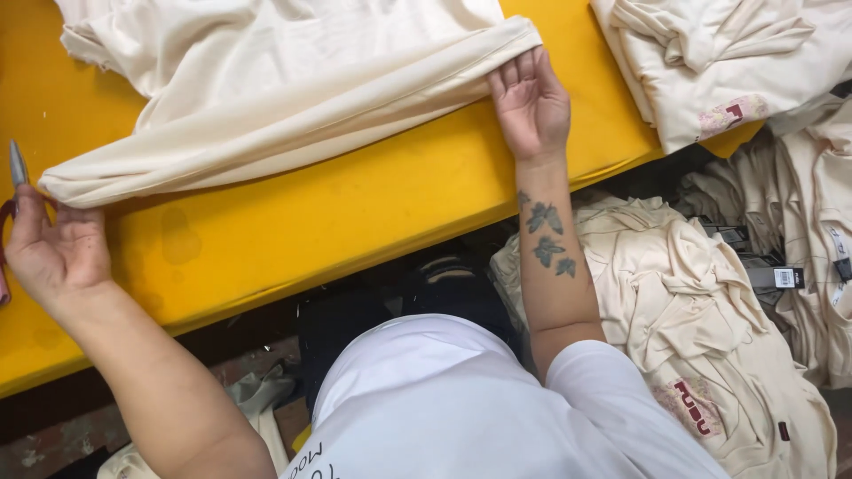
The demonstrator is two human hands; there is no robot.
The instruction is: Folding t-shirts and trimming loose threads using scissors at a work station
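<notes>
A cream cotton garment (284, 98) lies spread on a yellow table (355, 213), its lower hem stretched in a long band between my two hands. My left hand (49, 248) pinches the hem's left end and also holds small thread snips (16, 168), whose grey tip points up and whose red handle shows at the frame edge. My right hand (530, 102), palm up, has its fingers tucked under the hem's right end. My right forearm bears a leaf tattoo.
A stack of folded cream garments (710, 62) sits on the table's far right. More cream garments with hang tags are heaped below the table edge at right (701, 302). My white shirt fills the bottom centre.
</notes>
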